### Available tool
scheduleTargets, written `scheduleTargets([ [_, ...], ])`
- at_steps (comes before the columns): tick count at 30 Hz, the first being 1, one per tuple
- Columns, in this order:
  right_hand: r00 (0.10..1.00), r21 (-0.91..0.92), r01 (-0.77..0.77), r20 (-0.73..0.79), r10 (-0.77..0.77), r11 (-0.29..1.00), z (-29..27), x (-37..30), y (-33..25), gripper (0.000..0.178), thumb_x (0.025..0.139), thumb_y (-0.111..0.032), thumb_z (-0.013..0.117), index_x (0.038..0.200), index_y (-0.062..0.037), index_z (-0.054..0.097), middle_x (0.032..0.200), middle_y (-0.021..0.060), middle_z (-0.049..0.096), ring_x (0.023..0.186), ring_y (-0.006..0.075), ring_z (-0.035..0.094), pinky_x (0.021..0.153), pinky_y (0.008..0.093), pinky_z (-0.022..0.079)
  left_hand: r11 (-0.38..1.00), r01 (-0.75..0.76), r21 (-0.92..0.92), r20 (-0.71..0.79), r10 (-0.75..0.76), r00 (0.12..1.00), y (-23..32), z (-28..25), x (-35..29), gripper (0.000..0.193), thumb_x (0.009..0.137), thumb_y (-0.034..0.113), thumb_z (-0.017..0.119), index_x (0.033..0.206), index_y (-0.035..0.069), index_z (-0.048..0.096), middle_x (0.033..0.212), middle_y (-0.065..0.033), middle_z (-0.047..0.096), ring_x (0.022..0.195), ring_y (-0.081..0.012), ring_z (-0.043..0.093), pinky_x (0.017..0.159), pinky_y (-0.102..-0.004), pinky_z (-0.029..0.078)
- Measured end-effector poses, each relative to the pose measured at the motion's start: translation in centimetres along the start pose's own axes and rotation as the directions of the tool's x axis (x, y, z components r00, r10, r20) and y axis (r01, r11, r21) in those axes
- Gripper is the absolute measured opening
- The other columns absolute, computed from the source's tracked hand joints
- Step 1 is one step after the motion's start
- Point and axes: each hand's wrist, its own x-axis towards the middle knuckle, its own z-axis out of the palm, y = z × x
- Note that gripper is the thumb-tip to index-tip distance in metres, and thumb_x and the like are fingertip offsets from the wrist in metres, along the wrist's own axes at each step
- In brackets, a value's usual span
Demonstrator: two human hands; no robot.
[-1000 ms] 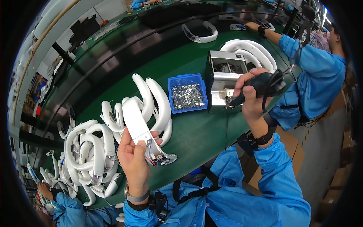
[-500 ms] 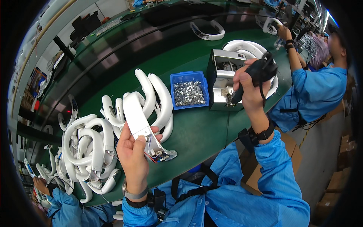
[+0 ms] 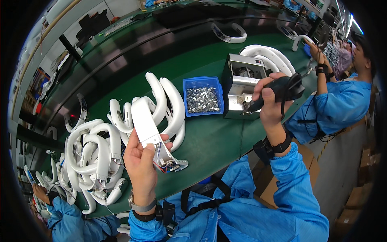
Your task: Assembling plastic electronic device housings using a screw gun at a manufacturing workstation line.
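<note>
My left hand (image 3: 141, 165) is closed on a white curved plastic housing (image 3: 144, 121), held tilted over the near edge of the table. At the housing's lower end, coloured wires and small electronic parts (image 3: 171, 165) lie exposed. My right hand (image 3: 271, 107) is wrapped round a black electric screwdriver (image 3: 284, 88). Its tip points down-left at the front of a metal box-shaped screw feeder (image 3: 245, 59), though whether it touches cannot be made out. Left of the feeder stands a blue bin (image 3: 201, 80) of small shiny metal pieces (image 3: 202, 100).
White curved housings (image 3: 175, 101) lie just behind my left hand. More are piled (image 3: 96, 161) at the left, and others (image 3: 268, 54) sit behind the feeder. A dark conveyor (image 3: 161, 44) carries a housing (image 3: 231, 39). Co-workers in blue sit at right (image 3: 326, 105) and lower left (image 3: 72, 218).
My right hand with the screwdriver has shifted slightly right and nearer. Housings on the conveyor have slid right. The co-worker at right has moved the arms. My left hand keeps its hold.
</note>
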Motion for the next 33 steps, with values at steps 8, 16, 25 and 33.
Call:
scheduleTargets([
  [8,0.973,0.014,-0.231,-0.003,0.231,0.973,0.7,2.0,0.1,0.031,0.085,-0.003,0.070,0.113,0.0016,0.056,0.074,0.0067,0.062,0.057,0.0114,0.059,0.052,0.0225,0.046,1.000,0.006,0.007,0.011,-0.006,1.000,0.3,0.6,0.0,0.050,0.092,0.000,0.044,0.141,-0.009,0.033,0.106,-0.0239,0.067,0.085,-0.0262,0.071,0.077,-0.0344,0.061],
  [16,0.973,0.016,-0.217,0.082,0.215,0.976,2.8,3.0,-3.0,0.039,0.090,-0.020,0.066,0.119,0.0019,0.054,0.074,0.0044,0.060,0.058,0.0087,0.055,0.054,0.0214,0.044,0.999,-0.038,-0.021,0.019,0.038,0.999,-0.2,0.4,0.0,0.048,0.093,0.005,0.048,0.140,-0.006,0.039,0.104,-0.0220,0.067,0.082,-0.0255,0.071,0.072,-0.0325,0.061],
  [25,0.880,0.529,-0.318,0.474,0.037,0.787,15.2,4.8,-11.8,0.102,0.084,-0.084,0.027,0.127,0.0081,0.040,0.082,0.0142,0.059,0.054,0.0178,0.059,0.051,0.0286,0.051,0.996,0.023,-0.082,0.145,-0.011,0.989,0.0,-0.4,0.1,0.055,0.094,-0.003,0.046,0.146,-0.006,0.027,0.110,-0.0221,0.067,0.089,-0.0238,0.070,0.078,-0.0317,0.058],
  [33,0.875,0.512,-0.346,0.477,0.074,0.786,20.3,1.9,-11.8,0.075,0.099,-0.062,0.022,0.123,0.0007,0.054,0.083,0.0128,0.065,0.057,0.0122,0.057,0.050,0.0225,0.046,0.992,-0.027,-0.127,0.183,0.050,0.982,-0.1,-0.8,0.4,0.056,0.094,-0.003,0.047,0.147,-0.006,0.027,0.104,-0.0146,0.068,0.087,-0.0207,0.071,0.075,-0.0282,0.057],
])
